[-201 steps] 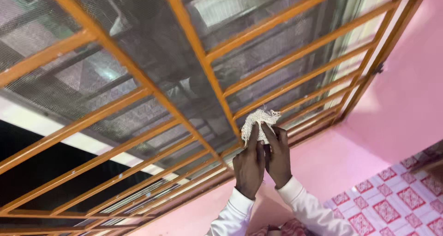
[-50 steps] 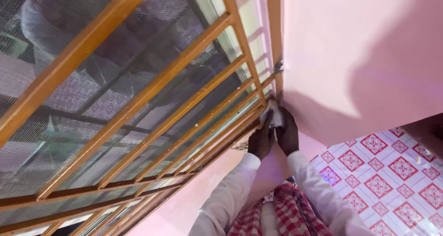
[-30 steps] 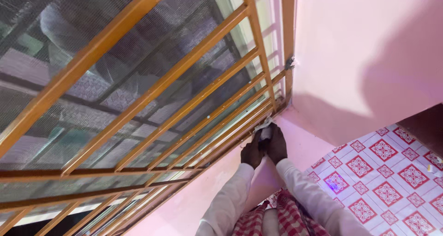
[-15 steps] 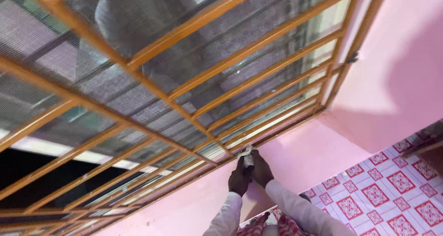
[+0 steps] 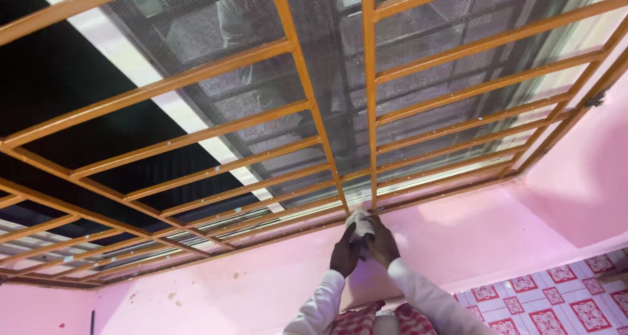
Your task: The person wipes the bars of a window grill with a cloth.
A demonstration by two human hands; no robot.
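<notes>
An orange window grille (image 5: 314, 119), backed by fine dark mesh (image 5: 261, 67), fills nearly everything above my fingers, its bars fanning away to both sides. Below and around them runs a pink wall (image 5: 471, 237), scuffed with small brown marks well off to the left of the fingers; further down to the right, a floor of red-and-white patterned tiles (image 5: 562, 305) shows at the corner. My white sleeves (image 5: 425, 302) rise from the bottom edge, with a red checked cloth (image 5: 360, 322) between them.

My left hand (image 5: 345, 253) and right hand (image 5: 381, 243) are both curled tight round one pale, bunched rag (image 5: 360, 222), pressed against the grille's lowest bar where an upright meets it.

As I judge it, the risks come from this reach: arms stretched overhead, two hands on one small rag, and a hard push could let the rag slip off the narrow bar and send knuckles into the metal or the mesh. Pressing too hard might also snag the rag's loose weave on the small fixings dotted along the bars.
</notes>
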